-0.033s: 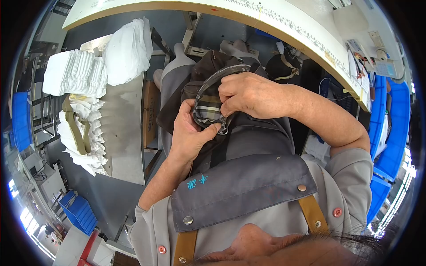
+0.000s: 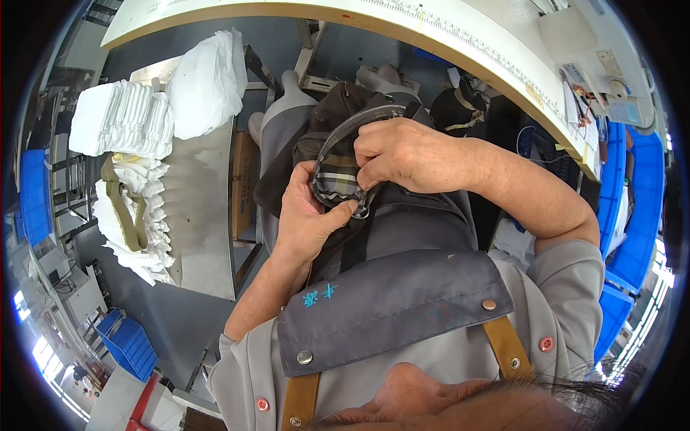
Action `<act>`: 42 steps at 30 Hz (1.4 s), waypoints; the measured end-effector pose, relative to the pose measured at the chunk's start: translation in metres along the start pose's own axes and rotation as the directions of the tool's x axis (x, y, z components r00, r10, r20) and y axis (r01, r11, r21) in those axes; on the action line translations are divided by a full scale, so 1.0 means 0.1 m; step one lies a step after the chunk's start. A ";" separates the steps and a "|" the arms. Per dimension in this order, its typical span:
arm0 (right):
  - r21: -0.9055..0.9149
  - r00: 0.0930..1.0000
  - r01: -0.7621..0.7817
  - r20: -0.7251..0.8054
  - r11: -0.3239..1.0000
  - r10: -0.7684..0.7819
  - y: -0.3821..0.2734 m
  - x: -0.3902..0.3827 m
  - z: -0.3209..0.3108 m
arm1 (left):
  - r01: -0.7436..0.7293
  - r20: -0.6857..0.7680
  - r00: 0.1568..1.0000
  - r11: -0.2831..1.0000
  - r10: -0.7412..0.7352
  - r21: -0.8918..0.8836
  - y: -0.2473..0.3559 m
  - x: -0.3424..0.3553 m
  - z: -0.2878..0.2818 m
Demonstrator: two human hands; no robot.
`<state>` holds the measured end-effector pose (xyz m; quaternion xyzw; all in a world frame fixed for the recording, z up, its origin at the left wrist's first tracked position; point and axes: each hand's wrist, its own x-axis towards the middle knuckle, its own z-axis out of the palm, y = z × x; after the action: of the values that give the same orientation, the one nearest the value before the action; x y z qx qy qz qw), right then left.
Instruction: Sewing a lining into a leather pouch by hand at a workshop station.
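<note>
Across my lap lies a dark brown zippered bag, its mouth spread apart. A curved metal zipper runs along the edge, and plaid lining shows inside. My left hand grips the bag's near left side, its thumb pressed near the lower corner of the opening. My right hand is closed in a pinch on the right edge of the opening, close to the left thumb. What exactly lies between the right fingertips is hidden.
On the left, a metal-topped table holds stacked white cloth pieces and an olive strap. A long white worktable with a ruler scale curves across the far side. Blue bins stand at the right. A grey apron covers my lap.
</note>
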<state>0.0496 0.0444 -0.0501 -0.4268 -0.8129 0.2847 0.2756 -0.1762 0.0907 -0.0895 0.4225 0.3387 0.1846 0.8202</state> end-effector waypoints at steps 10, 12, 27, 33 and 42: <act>0.041 0.995 -0.086 0.048 0.995 0.084 0.04 0.04 -0.05 | 0.009 0.059 0.998 0.999 -0.007 -0.035 0.04 0.09 -0.04; 0.053 0.994 -0.096 0.060 0.994 0.093 0.06 0.05 -0.07 | 0.017 0.055 0.998 0.999 -0.015 -0.041 0.05 0.08 -0.04; 0.082 0.996 -0.088 0.040 0.993 0.085 0.08 0.07 0.07 | 0.012 0.069 0.998 0.997 -0.007 -0.078 0.00 0.10 -0.07; 0.084 0.995 -0.095 0.035 0.992 0.093 0.05 0.04 0.09 | -0.010 0.077 0.997 0.998 0.016 -0.069 -0.04 0.10 -0.10; 0.078 0.991 -0.134 0.030 0.988 0.132 0.00 0.05 -0.01 | 0.003 0.070 0.998 0.997 0.002 -0.082 0.01 0.10 -0.09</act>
<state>0.0483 0.0492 -0.0485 -0.4653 -0.7738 0.3401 0.2628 -0.1758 0.1020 -0.0964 0.3945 0.3019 0.1832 0.8483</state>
